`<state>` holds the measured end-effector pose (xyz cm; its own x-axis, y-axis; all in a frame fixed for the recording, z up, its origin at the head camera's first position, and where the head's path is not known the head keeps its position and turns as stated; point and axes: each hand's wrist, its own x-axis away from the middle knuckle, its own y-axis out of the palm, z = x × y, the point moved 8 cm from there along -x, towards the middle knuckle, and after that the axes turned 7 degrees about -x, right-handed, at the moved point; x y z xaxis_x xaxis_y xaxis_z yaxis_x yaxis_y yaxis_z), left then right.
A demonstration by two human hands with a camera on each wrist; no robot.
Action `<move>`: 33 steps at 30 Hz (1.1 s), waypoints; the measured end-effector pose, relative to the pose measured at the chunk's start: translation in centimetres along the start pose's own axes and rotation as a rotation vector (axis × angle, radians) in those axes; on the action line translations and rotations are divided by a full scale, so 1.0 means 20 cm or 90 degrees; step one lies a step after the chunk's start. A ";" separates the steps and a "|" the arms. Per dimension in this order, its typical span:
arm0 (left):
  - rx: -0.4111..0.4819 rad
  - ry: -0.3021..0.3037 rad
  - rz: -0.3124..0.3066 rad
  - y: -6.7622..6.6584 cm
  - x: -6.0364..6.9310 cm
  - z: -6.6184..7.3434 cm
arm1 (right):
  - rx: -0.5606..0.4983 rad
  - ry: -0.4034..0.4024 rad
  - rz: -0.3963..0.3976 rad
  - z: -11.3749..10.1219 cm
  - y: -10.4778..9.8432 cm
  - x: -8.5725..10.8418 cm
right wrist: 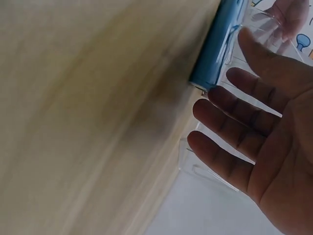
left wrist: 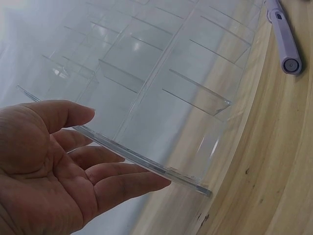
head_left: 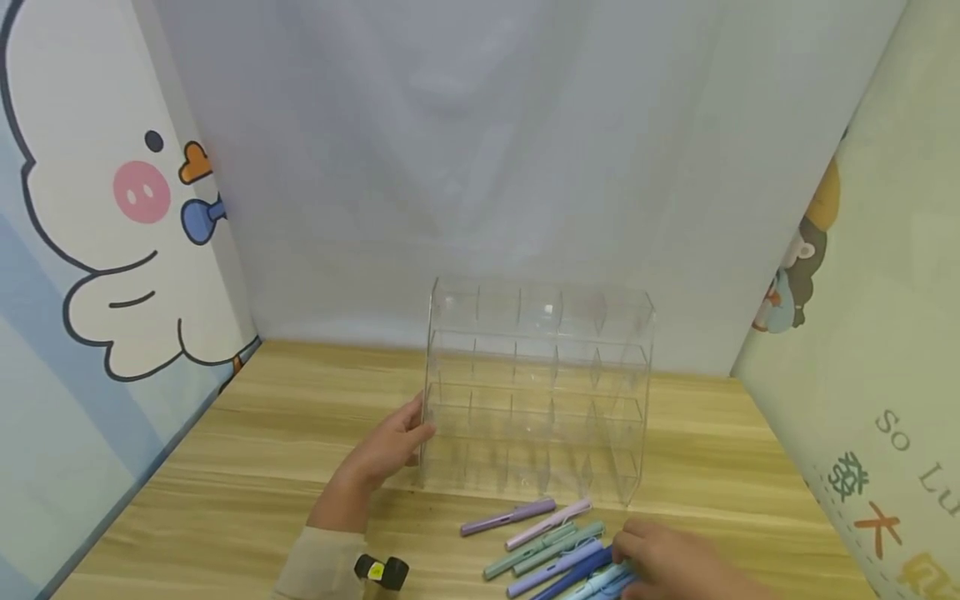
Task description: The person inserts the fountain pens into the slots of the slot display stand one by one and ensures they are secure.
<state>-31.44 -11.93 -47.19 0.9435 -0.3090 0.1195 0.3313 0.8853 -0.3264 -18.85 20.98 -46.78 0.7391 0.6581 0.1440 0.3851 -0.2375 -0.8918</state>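
Observation:
A clear acrylic rack (head_left: 537,336) with several divided tiers stands upright on the wooden table. My left hand (head_left: 390,442) holds its left side panel, thumb on the inner face and fingers on the outer, as the left wrist view shows. Capped pens lie in a slanted row before the rack: a purple pen (head_left: 508,517), a pink pen (head_left: 549,524), green ones, a lavender pen (head_left: 555,568), a dark blue pen (head_left: 573,573) and lighter blue ones. Over the row's right end is my right hand (head_left: 667,558). Its fingers look loosely extended beside a blue pen (right wrist: 217,46); contact is unclear.
A white curtain (head_left: 480,167) hangs behind the table (head_left: 315,400). Printed cartoon panels flank it: a white duck (head_left: 90,208) on the left, a pale green panel (head_left: 862,375) on the right. A black strap device (head_left: 382,572) sits by my left sleeve.

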 end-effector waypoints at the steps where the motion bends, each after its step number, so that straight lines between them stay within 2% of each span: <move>1: 0.001 -0.002 0.001 0.00 0.00 0.00 | 0.009 -0.002 -0.001 0.00 0.01 0.00; 9: 0.000 -0.001 0.006 -0.01 -0.01 -0.03 | 0.011 -0.018 0.000 0.00 0.03 -0.01; 18: 0.001 0.003 0.006 -0.01 0.00 -0.02 | 0.018 0.018 0.003 0.03 0.05 -0.02; 21: -0.003 0.005 0.009 -0.01 0.00 -0.01 | 0.020 0.011 0.004 0.03 0.05 -0.02; 29: -0.001 0.010 0.008 -0.01 -0.01 0.00 | -0.052 0.027 -0.020 0.06 0.04 0.00; 33: -0.002 0.012 0.006 0.00 -0.01 -0.01 | -0.056 -0.034 -0.026 0.03 0.01 0.02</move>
<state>-31.68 -12.00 -47.30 0.9466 -0.3068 0.0993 0.3222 0.8874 -0.3297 -18.82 21.54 -47.16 0.6916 0.7055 0.1547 0.4639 -0.2698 -0.8438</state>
